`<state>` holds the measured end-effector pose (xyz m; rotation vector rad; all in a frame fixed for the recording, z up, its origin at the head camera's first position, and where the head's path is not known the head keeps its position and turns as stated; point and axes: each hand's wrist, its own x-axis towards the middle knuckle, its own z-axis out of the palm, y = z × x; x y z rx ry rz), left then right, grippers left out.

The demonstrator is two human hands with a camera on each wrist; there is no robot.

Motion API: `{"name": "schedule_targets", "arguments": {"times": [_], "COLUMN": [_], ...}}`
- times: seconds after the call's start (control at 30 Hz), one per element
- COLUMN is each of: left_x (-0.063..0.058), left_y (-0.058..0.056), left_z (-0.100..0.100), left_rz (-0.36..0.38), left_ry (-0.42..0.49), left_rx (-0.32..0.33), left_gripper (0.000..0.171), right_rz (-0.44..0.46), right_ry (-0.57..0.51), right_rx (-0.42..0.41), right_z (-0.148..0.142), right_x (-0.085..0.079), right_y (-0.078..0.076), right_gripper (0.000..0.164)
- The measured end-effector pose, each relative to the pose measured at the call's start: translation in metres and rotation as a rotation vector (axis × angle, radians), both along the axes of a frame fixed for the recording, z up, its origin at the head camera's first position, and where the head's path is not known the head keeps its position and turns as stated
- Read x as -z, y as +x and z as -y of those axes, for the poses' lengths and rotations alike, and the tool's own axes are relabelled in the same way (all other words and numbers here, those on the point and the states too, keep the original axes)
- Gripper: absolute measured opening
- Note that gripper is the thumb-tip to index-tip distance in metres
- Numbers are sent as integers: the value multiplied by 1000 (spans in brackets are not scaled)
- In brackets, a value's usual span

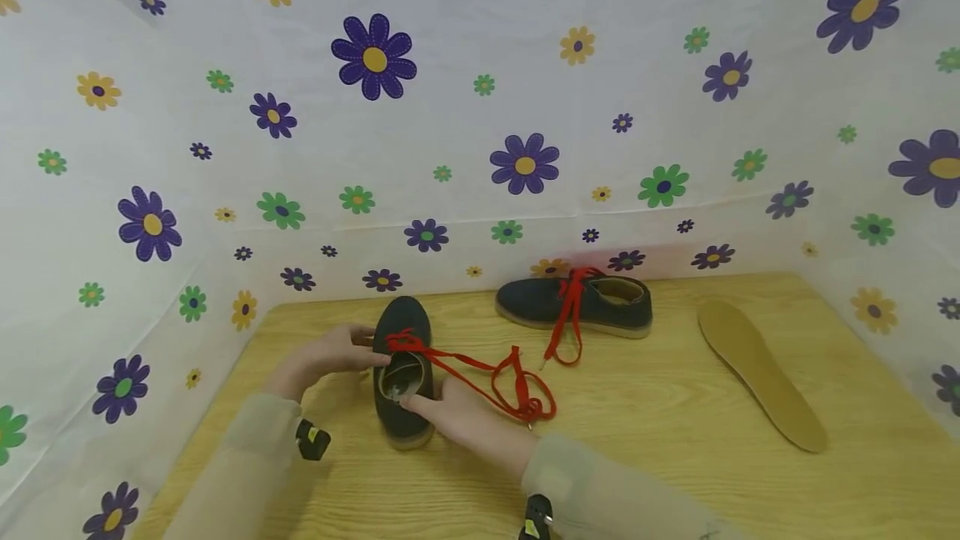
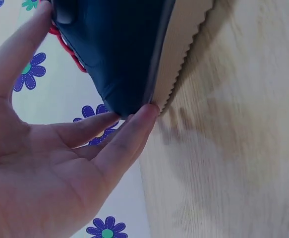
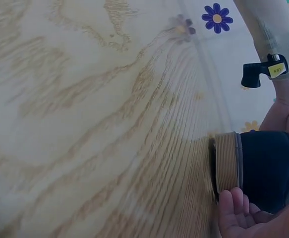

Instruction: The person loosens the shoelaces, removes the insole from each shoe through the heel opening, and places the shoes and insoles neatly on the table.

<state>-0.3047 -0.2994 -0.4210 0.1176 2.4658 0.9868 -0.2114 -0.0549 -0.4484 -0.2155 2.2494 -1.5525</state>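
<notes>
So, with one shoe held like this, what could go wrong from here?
The red lace trails loosely beside the right grip, so it might snag or get tugged. The left grip has fingertips low at the sole edge of the held shoe, so the shoe could slip or twist if lifted.

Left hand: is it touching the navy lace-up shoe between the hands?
Touching. The left wrist view shows left hand fingertips against the navy lace-up shoe at its sole.
</notes>
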Motion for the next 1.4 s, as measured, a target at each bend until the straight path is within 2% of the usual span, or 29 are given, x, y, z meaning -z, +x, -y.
{"name": "schedule_targets", "arguments": {"times": [0.17,0.33,0.5,0.67,0.87,1.13,1.2,1.3,1.4], "left_x": [-11,-16,-15,-12,-12,-12,-12,-12,-10], "left_y": [4,5,2,-3,-5,-5,-5,-4,-4], "left_z": [2,4,6,7,6,5,5,5,5], "left_rz": [2,-8,-6,6,12,-2,8,22,30], "left_ry": [-17,14,45,57,49,92,115,150,164], "left_rx": [26,21,-10,-18,-31,-28,-33,-42,-52], "left_gripper": [86,81,80,79,78,73,73,73,73], "right_rz": [-31,-55,-78,-62,1,69,58,-9,-76], "right_ry": [-44,-15,0,16,28,6,15,42,50], "right_rx": [24,70,102,120,78,8,6,1,-3], "right_z": [11,22,28,31,30,22,22,25,28], "right_x": [5,7,2,2,4,-4,-3,3,6], "right_y": [-3,-6,-5,-6,-12,-16,-18,-22,-23], "right_gripper": [36,38,39,40,43,39,36,27,28]}}
